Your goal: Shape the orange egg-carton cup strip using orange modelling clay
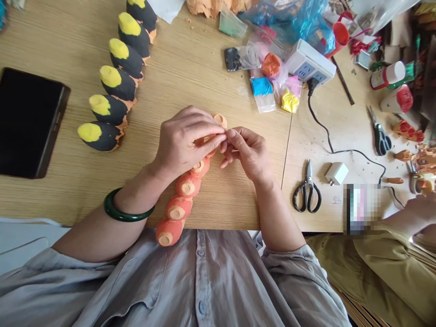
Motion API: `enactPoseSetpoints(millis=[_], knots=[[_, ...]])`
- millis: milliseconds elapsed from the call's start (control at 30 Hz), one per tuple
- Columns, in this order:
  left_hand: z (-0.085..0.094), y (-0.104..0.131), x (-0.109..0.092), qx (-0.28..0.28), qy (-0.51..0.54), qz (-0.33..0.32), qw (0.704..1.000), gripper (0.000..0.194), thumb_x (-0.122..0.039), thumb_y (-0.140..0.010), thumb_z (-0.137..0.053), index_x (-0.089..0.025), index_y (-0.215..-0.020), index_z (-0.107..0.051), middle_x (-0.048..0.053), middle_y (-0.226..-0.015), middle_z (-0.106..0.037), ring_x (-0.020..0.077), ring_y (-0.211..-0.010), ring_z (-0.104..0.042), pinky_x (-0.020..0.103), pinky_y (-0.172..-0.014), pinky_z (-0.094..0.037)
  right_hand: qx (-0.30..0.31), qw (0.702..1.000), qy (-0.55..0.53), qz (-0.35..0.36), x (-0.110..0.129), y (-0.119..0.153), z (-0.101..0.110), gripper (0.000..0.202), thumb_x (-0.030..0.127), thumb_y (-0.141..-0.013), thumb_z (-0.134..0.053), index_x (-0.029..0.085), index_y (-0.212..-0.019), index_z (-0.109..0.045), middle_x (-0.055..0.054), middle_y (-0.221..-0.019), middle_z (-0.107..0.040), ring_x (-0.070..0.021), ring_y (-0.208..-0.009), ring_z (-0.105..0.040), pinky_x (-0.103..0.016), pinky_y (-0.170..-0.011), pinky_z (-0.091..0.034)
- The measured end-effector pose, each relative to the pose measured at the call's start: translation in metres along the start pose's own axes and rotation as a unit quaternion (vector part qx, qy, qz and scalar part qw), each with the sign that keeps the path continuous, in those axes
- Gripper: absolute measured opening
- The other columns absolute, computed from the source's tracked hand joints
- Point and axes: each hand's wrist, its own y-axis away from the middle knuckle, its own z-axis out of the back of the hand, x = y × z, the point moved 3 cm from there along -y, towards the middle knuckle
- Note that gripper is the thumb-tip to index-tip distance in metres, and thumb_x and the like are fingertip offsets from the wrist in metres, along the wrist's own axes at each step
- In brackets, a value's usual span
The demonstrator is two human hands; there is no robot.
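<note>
My left hand (pixel 184 141) and my right hand (pixel 250 152) meet fingertip to fingertip, thumbs and forefingers pinched together. Whatever lies between the fingertips is too small or hidden to name. Beneath my left hand runs a row of orange-red rounded pieces (pixel 188 185), joined end to end, each with a tan round spot. It slants from the table's front edge up past my fingers, and my left hand covers part of it. To the left stands a second slanted row of black rounded pieces (pixel 117 109) with yellow tops and ragged tan undersides.
A dark tablet (pixel 29 122) lies at the left. Bags of coloured clay (pixel 262 88) sit by a white power strip (pixel 310 63) at the back. Right of my hands are black-handled scissors (pixel 308 190), a white plug adapter (pixel 336 173) and a cable. Another person sits at the far right.
</note>
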Motion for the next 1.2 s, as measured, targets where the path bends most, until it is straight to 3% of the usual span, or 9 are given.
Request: enactPoseSetpoints(millis=[233, 367, 467, 567, 633, 733, 867, 1000, 1200], knots=[[0.002, -0.002, -0.004, 0.023, 0.017, 0.036, 0.999, 0.018, -0.048, -0.119, -0.077, -0.04, -0.106, -0.087, -0.001, -0.107, -0.091, 0.0308, -0.108, -0.086, 0.059, -0.106, -0.07, 0.022, 1.0, -0.013, 0.015, -0.004, -0.004, 0.004, 0.058, 0.07, -0.087, -0.106, 0.02, -0.085, -0.076, 0.004, -0.074, -0.075, -0.008, -0.053, -0.061, -0.026, -0.057, -0.074], [0.005, -0.004, -0.007, -0.036, 0.039, 0.039, 0.998, 0.012, -0.045, -0.117, -0.082, -0.042, -0.109, -0.089, -0.004, -0.107, -0.092, 0.0271, -0.102, -0.089, 0.056, -0.098, -0.074, -0.029, 0.999, 0.004, 0.039, -0.004, -0.004, 0.01, 0.058, 0.07, -0.084, -0.108, 0.021, -0.091, -0.077, 0.003, -0.077, -0.076, -0.0097, -0.059, -0.067, -0.025, -0.059, -0.073], [0.006, -0.004, -0.006, -0.068, 0.081, 0.098, 0.99, 0.018, -0.052, -0.117, -0.083, -0.039, -0.108, -0.091, -0.003, -0.107, -0.093, 0.0255, -0.096, -0.09, 0.051, -0.086, -0.076, -0.054, 0.998, 0.005, 0.039, -0.007, -0.005, 0.018, 0.055, 0.068, -0.087, -0.106, 0.023, -0.101, -0.078, 0.001, -0.092, -0.081, -0.0112, -0.07, -0.072, -0.025, -0.063, -0.073], [0.004, -0.002, -0.005, -0.046, 0.099, 0.176, 0.978, 0.032, -0.063, -0.117, -0.081, -0.035, -0.106, -0.091, -0.001, -0.106, -0.093, 0.0253, -0.092, -0.091, 0.048, -0.081, -0.077, -0.049, 0.998, -0.017, 0.024, -0.009, -0.006, 0.024, 0.044, 0.056, -0.09, -0.103, 0.024, -0.105, -0.077, -0.001, -0.105, -0.084, -0.0118, -0.078, -0.073, -0.023, -0.063, -0.071], [0.004, -0.002, -0.006, -0.044, 0.098, 0.189, 0.976, 0.04, -0.069, -0.116, -0.079, -0.034, -0.101, -0.09, -0.001, -0.099, -0.092, 0.0252, -0.087, -0.09, 0.048, -0.078, -0.076, -0.044, 0.998, -0.03, 0.011, -0.009, -0.007, 0.024, 0.039, 0.051, -0.089, -0.102, 0.024, -0.103, -0.077, -0.001, -0.103, -0.082, -0.0117, -0.076, -0.069, -0.022, -0.059, -0.067], [0.005, -0.005, -0.009, -0.04, 0.067, 0.182, 0.98, 0.046, -0.074, -0.116, -0.075, -0.036, -0.095, -0.089, 0.0, -0.095, -0.092, 0.026, -0.086, -0.089, 0.049, -0.08, -0.074, -0.054, 0.998, -0.015, 0.006, -0.006, -0.004, 0.019, 0.041, 0.056, -0.089, -0.102, 0.026, -0.102, -0.078, 0.002, -0.09, -0.073, -0.0116, -0.067, -0.057, -0.022, -0.05, -0.059], [0.007, -0.008, -0.013, -0.035, 0.025, 0.136, 0.99, 0.046, -0.071, -0.12, -0.069, -0.039, -0.091, -0.087, -0.002, -0.096, -0.092, 0.0281, -0.093, -0.09, 0.056, -0.092, -0.073, -0.063, 0.994, 0.046, 0.073, 0.002, 0.003, 0.007, 0.042, 0.06, -0.093, -0.101, 0.029, -0.111, -0.079, 0.006, -0.079, -0.062, -0.0119, -0.057, -0.043, -0.025, -0.043, -0.044], [0.005, -0.006, -0.012, -0.026, 0.028, 0.09, 0.995, 0.041, -0.063, -0.121, -0.071, -0.039, -0.091, -0.085, -0.001, -0.093, -0.09, 0.0276, -0.093, -0.09, 0.054, -0.087, -0.072, -0.052, 0.982, 0.111, 0.142, 0.004, 0.008, -0.002, 0.03, 0.051, -0.102, -0.095, 0.03, -0.12, -0.082, 0.006, -0.077, -0.062, -0.0134, -0.061, -0.047, -0.029, -0.055, -0.047], [-0.002, -0.004, -0.014, -0.013, 0.029, 0.072, 0.997, 0.05, -0.063, -0.122, -0.068, -0.035, -0.083, -0.08, -0.003, -0.086, -0.086, 0.0226, -0.085, -0.086, 0.046, -0.082, -0.071, -0.102, 0.953, 0.195, 0.207, -0.003, 0.013, -0.003, 0.026, 0.055, -0.103, -0.096, 0.031, -0.106, -0.087, 0.0, -0.086, -0.076, -0.0179, -0.072, -0.06, -0.036, -0.069, -0.056]])
